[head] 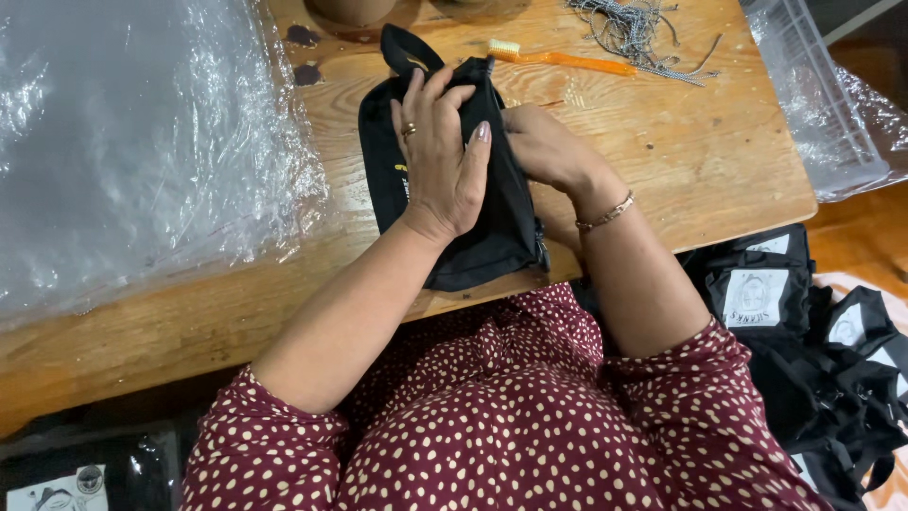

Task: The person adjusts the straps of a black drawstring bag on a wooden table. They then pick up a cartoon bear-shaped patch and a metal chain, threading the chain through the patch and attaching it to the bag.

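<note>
Both hands, left hand and right hand, grip black pouch on counter; orange toothbrush at 12 o'clock, plastic sheet at 9.

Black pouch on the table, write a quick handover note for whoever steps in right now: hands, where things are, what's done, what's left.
Left hand: lies over the black pouch, fingers curled on its top edge.
Right hand: gripping the pouch's right side, fingertips hidden behind it.
Pouch: flat on the wooden table, near the front edge.
Nearby: orange toothbrush and grey cords beyond it; clear plastic sheet on the left; more black pouches piled on the floor, right.
Done: cannot tell.
Left: this pouch is in hand; the floor pile waits.
</note>
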